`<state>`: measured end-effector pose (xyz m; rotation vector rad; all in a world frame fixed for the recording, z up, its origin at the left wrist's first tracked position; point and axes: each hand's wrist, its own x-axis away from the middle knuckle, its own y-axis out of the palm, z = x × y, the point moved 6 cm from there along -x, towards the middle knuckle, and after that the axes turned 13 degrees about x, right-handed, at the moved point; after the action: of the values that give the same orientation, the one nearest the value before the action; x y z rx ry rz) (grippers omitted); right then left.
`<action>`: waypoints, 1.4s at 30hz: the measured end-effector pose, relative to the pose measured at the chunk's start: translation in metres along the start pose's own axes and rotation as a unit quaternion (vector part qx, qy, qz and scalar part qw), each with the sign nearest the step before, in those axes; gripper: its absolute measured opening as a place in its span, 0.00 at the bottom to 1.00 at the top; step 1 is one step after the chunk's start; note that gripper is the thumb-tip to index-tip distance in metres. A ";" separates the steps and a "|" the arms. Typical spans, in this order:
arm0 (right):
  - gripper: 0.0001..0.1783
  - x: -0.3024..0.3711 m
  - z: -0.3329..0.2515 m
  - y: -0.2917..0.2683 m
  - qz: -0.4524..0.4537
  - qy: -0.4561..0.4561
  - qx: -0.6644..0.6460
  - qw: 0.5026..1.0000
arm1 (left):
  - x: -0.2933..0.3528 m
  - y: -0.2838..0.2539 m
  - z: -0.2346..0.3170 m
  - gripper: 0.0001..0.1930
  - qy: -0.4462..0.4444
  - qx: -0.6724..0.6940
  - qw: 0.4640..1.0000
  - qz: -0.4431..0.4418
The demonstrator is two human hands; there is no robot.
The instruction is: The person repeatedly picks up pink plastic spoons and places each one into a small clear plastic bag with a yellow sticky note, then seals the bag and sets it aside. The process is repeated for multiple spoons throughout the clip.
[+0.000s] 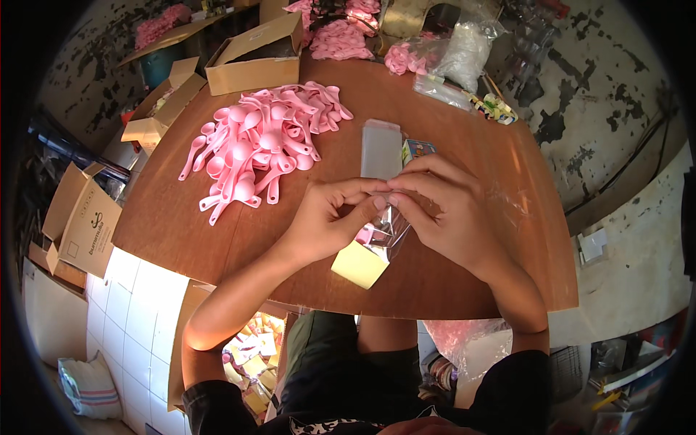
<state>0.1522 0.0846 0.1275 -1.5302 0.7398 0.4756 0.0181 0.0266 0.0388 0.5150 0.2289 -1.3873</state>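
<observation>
My left hand point(330, 217) and my right hand point(442, 210) meet over the brown table point(181, 217) and pinch the top of a clear plastic bag point(388, 232). Inside the bag I see a pale yellow packet point(359, 264) and a bit of pink. A stack of empty clear bags point(380, 148) lies just beyond my fingers, beside a small colourful packet point(418, 148). A heap of pink plastic spoons point(264, 141) spreads to the left of my left hand.
An open cardboard box point(254, 61) stands at the table's far edge, with more boxes point(87, 217) on the floor at left. Bags of pink items point(341, 40) and clear plastic bags point(457, 54) lie at the far side. Yellow packets point(250, 362) fill a box by my knees.
</observation>
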 end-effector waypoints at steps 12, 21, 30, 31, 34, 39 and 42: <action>0.05 -0.009 -0.007 -0.003 -0.093 -0.038 0.135 0.986 | 0.001 0.013 0.012 0.12 0.013 -0.167 0.984 -0.057; 0.06 0.004 0.034 0.013 -0.143 0.116 -0.151 0.971 | 0.002 0.022 0.011 0.13 0.042 -0.176 0.978 -0.102; 0.06 0.008 0.031 0.003 -0.078 0.101 -0.168 0.978 | 0.005 0.019 0.005 0.14 0.035 -0.103 0.990 -0.093; 0.06 0.008 0.029 0.001 -0.065 0.096 -0.157 0.981 | 0.005 0.017 0.005 0.14 0.020 -0.102 0.991 -0.081; 0.06 0.011 0.030 -0.001 -0.039 0.105 -0.201 0.973 | 0.004 0.021 0.010 0.13 0.020 -0.074 0.992 -0.098; 0.06 0.018 0.031 0.000 -0.031 0.114 -0.287 0.950 | 0.007 0.023 0.000 0.13 -0.054 0.059 0.989 -0.122; 0.06 0.025 0.032 0.001 -0.040 0.152 -0.359 0.920 | 0.010 0.023 -0.002 0.13 -0.073 0.085 0.986 -0.126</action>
<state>0.1732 0.1118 0.1058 -2.3544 0.7758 0.4790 0.0427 0.0209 0.0374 0.5353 0.0579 -1.6936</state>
